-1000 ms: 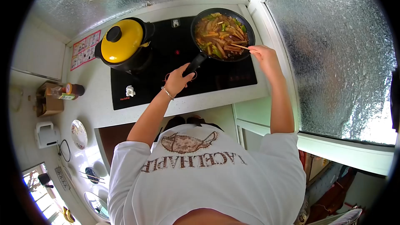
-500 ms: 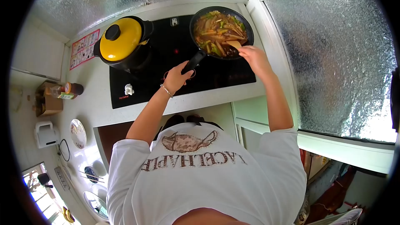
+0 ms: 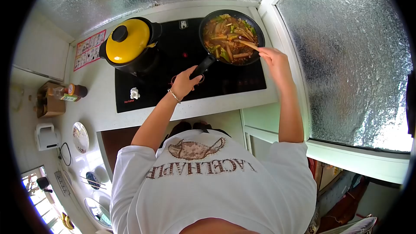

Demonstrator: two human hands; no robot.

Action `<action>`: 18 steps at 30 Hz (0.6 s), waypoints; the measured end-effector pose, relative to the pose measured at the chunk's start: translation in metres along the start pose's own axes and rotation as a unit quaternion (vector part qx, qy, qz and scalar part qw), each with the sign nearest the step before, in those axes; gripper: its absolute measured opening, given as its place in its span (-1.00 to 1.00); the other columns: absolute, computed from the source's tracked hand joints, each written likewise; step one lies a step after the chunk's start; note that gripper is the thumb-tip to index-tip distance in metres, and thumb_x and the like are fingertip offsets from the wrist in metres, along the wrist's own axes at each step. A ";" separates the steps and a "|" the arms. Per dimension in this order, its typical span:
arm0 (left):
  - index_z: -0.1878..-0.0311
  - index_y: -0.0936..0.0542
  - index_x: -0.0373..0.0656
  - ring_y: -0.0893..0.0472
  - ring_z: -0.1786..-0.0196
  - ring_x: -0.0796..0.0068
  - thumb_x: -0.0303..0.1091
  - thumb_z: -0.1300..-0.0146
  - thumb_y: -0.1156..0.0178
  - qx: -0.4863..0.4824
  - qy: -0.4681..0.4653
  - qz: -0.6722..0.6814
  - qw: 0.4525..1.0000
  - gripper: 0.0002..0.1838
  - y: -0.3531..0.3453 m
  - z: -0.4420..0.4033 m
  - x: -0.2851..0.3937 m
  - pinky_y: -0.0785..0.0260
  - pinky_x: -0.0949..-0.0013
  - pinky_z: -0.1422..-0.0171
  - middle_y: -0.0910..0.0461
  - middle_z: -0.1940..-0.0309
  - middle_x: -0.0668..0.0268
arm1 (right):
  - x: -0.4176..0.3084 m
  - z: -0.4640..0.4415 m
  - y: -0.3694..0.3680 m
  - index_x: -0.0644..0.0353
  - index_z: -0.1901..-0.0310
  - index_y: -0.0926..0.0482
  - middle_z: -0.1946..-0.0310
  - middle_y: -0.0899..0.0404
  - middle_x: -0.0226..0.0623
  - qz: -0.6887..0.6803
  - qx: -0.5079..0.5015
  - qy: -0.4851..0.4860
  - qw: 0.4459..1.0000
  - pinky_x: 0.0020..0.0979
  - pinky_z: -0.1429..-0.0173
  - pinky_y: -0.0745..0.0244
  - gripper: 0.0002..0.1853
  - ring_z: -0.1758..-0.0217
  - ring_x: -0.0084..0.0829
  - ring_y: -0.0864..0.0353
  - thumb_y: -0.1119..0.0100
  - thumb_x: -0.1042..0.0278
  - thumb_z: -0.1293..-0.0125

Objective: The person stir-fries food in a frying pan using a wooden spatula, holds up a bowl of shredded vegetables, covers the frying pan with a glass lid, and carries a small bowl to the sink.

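Note:
My left hand (image 3: 183, 83) is wrapped round the black handle of the frying pan (image 3: 202, 34), which sits on the right part of the black cooktop (image 3: 173, 86). Brown strips with green and orange pieces in sauce (image 3: 225, 39) fill the pan. At the pan's right rim my right hand (image 3: 274, 60) holds a wooden spatula (image 3: 248, 43), its far end down among the food. To the left on the cooktop stands a dark pot with a yellow lid (image 3: 134, 39).
A crumpled white piece (image 3: 134, 93) lies near the cooktop's front left. Farther left are a bottle and jar (image 3: 78, 91), a cardboard box (image 3: 53, 104), a plate (image 3: 80, 137) and a bowl with chopsticks (image 3: 92, 180). A glass panel (image 3: 346, 60) borders the right.
The spatula and my right hand first moved left over the food, then back right, and the spatula now lies at a different angle. My left hand has kept its grip on the handle.

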State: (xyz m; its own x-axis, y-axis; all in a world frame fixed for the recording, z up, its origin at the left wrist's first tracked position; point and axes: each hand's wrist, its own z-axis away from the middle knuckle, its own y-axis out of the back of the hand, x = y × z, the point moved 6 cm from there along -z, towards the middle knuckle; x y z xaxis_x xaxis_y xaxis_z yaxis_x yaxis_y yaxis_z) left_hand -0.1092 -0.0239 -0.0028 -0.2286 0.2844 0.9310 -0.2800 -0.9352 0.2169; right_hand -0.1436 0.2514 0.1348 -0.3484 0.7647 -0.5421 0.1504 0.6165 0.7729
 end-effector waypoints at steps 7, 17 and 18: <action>-0.17 -0.44 -0.21 -0.44 0.59 0.67 -0.33 -0.22 -0.19 0.002 -0.005 0.009 1.000 -0.55 -0.001 0.001 -0.005 -0.34 0.55 0.49 -0.53 0.49 0.35 | 0.014 0.003 -0.035 0.30 0.22 -0.61 0.27 -0.61 -0.07 -0.002 -0.054 0.078 0.995 -0.27 0.11 -0.48 -0.84 0.18 -0.09 -0.59 -0.19 0.45 -0.17; -0.18 -0.43 -0.22 -0.42 0.60 0.67 -0.36 -0.22 -0.19 0.009 0.006 -0.005 1.000 -0.54 0.000 0.003 0.001 -0.33 0.55 0.49 -0.54 0.48 0.36 | 0.037 -0.027 -0.065 0.29 0.18 -0.59 0.22 -0.60 -0.06 0.005 0.061 0.074 0.995 -0.22 0.08 -0.47 -0.80 0.14 -0.05 -0.57 -0.17 0.40 -0.20; -0.18 -0.43 -0.22 -0.42 0.60 0.67 -0.36 -0.22 -0.19 0.008 0.005 -0.007 1.000 -0.54 0.000 0.004 0.001 -0.33 0.55 0.49 -0.54 0.48 0.36 | 0.035 -0.022 -0.071 0.30 0.16 -0.58 0.21 -0.60 -0.05 0.014 0.040 0.071 0.997 -0.21 0.06 -0.47 -0.78 0.13 -0.05 -0.56 -0.17 0.38 -0.20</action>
State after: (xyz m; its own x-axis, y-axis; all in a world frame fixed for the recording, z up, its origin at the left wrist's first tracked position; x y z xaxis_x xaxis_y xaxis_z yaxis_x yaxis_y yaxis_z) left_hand -0.1059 -0.0241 -0.0013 -0.2345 0.2989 0.9250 -0.2675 -0.9346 0.2342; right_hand -0.1871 0.2307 0.0681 -0.4689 0.7516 -0.4639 0.2343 0.6123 0.7551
